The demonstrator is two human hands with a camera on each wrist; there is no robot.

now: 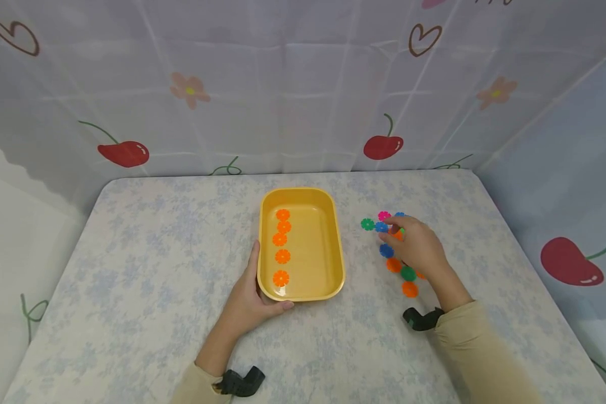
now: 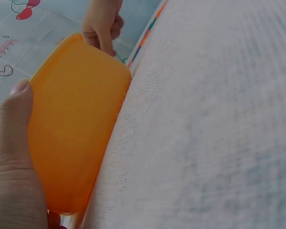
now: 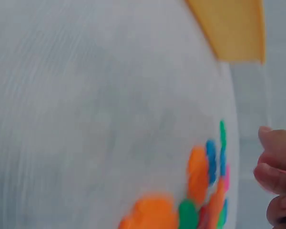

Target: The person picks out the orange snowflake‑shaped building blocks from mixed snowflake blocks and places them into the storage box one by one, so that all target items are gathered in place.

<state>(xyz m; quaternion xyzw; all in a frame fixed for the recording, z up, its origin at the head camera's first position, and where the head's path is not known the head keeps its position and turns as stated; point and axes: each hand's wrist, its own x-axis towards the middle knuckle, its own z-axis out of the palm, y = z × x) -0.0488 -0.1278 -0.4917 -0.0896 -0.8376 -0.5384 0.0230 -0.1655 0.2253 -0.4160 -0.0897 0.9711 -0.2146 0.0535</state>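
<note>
My left hand (image 1: 246,303) grips the lower left corner of a yellow tray (image 1: 315,241), thumb along the near edge and fingers at the left side. Inside, several orange flower-shaped discs (image 1: 281,278) form a column down the left. Over at the right, my right hand (image 1: 424,249) is above a loose group of discs, its thumb and index finger spread apart with nothing seen between them. Near those fingertips are a blue disc (image 1: 381,226), a green disc (image 1: 367,224) and a pink disc (image 1: 384,215). The palm hides part of the group.
The table (image 1: 146,269) has a pale blue-and-white patterned cover. Toward its front lie more discs, including an orange disc (image 1: 410,289) and a dark green disc (image 1: 408,273). A curtain (image 1: 283,112) with cherries and hearts hangs behind. Black wrist mounts (image 1: 241,382) sit on both forearms.
</note>
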